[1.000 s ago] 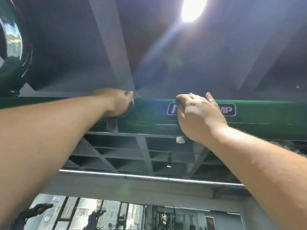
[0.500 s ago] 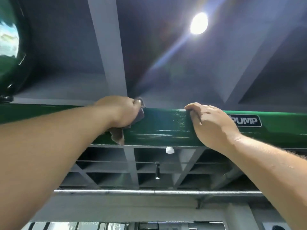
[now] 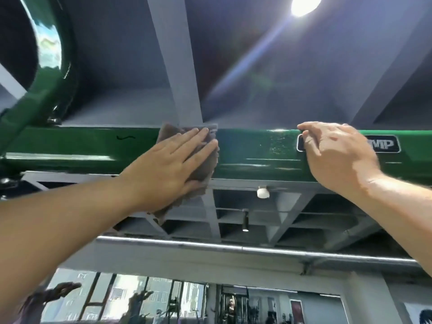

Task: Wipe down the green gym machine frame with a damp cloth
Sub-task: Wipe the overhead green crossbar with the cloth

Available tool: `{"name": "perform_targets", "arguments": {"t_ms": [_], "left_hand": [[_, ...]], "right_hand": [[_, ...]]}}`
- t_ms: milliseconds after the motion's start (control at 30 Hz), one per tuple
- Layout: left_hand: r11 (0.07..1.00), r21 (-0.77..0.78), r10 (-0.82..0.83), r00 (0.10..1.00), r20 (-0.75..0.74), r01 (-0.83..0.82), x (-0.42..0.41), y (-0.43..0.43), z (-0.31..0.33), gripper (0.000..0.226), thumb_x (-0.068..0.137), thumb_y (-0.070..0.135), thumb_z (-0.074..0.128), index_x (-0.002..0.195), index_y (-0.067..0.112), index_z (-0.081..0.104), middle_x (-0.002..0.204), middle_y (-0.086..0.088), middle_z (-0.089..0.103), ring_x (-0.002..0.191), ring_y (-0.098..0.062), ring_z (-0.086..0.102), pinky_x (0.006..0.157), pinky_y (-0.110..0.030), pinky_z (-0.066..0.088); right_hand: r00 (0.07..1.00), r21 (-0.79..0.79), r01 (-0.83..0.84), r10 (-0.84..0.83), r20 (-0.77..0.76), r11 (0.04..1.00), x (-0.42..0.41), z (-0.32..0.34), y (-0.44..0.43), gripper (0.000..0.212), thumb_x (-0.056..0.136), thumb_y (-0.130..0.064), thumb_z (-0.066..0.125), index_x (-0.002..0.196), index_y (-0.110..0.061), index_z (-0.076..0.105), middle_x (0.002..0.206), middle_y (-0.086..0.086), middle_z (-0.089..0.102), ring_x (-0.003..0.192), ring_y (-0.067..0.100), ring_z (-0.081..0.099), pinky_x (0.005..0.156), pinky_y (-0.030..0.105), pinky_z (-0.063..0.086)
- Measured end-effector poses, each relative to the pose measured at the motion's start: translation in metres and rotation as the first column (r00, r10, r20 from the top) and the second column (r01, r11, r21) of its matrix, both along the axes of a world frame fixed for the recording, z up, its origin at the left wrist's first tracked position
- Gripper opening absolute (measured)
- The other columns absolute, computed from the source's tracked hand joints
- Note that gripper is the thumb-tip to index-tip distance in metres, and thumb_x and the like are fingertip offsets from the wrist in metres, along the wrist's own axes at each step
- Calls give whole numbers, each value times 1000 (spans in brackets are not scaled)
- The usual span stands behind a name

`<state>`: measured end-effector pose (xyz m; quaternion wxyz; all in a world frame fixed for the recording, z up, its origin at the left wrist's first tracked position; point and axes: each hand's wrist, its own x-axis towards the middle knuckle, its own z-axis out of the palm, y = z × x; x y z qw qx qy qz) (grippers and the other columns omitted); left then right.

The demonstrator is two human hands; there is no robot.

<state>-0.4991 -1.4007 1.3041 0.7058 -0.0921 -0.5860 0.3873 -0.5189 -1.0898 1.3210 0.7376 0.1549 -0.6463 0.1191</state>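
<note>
A glossy green frame beam (image 3: 252, 153) runs level across the view overhead. My left hand (image 3: 173, 164) presses a grey-brown cloth (image 3: 205, 169) flat against the beam's front face, fingers straight and spread. The cloth's lower corner hangs below the beam. To the right, my right hand (image 3: 334, 153) rests on the beam with its fingers curled over the top edge, partly covering a black logo plate (image 3: 385, 144). A curved green frame tube (image 3: 53, 73) rises at the upper left.
Grey ceiling beams (image 3: 177, 66) cross overhead with a bright lamp (image 3: 304, 4) at the top. A silver pipe (image 3: 233, 249) runs below the green beam. Windows and gym gear (image 3: 145, 298) show far below.
My left hand went from gripping the cloth over the beam's top edge to pressing it flat on the front face. My right hand stayed on the beam by the logo.
</note>
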Motion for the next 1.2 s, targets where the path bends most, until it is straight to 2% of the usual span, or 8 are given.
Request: {"name": "perform_targets", "arguments": {"t_ms": [233,433,667,833,900,967,1067,1200], "left_hand": [[969,-25,-248,968,-32,247,-21,93,7,63,98,50,36,145,10,46,149,-13,45,138,-28,43,117,-39,30],[970,223,-77,992,-97,98,-5,1,-25,62,100,47,28,147,7,36,152,-17,39,139,-31,41,118,-37,20],[824,348,-497,866,64,447,1,113,16,49,99,45,28,138,27,53,145,3,51,135,-18,43,114,-30,26],[690,704,-420,884,204,165,35,50,64,48,97,61,23,94,29,59,101,1,69,83,-24,63,74,-34,45],[605,791,-415,885,211,95,46,10,71,57,96,64,22,87,22,60,85,-5,72,68,-29,66,67,-33,47],[562,824,-386,903,186,71,48,-9,79,60,96,62,25,83,16,60,94,-11,68,74,-30,62,72,-34,45],[622,768,-416,895,159,153,39,15,83,55,98,55,24,84,17,60,105,-11,62,86,-29,56,77,-36,42],[807,443,-486,866,121,391,22,33,49,42,102,50,24,120,35,59,121,4,64,108,-26,56,85,-37,37]], "right_hand": [[1000,30,-12,11,23,999,-2,-1,0,56,97,-41,18,143,-28,47,147,-4,50,139,19,38,119,39,22],[999,67,-17,14,45,998,-4,-9,1,49,105,-32,24,153,-26,32,160,-10,28,150,11,14,122,32,-2],[996,83,-53,46,81,995,2,-9,-8,47,106,-29,26,152,-21,34,160,-7,30,151,12,13,122,35,-6],[998,127,-45,39,55,991,11,-6,-33,43,106,-28,27,146,-25,41,153,-8,40,149,14,22,123,37,-4],[999,158,-34,30,28,987,10,-7,-49,42,106,-28,27,146,-26,41,152,-9,42,148,14,25,123,37,-1],[999,139,-33,31,14,990,8,-6,-62,42,105,-29,27,144,-25,43,150,-8,45,146,16,28,123,37,0],[999,78,-16,13,38,997,10,2,-76,39,105,-30,25,134,-22,51,140,-3,54,141,18,36,122,41,2],[998,76,-24,19,60,997,16,10,-117,35,105,-26,27,117,-19,59,124,2,63,125,25,49,121,45,9]]}}
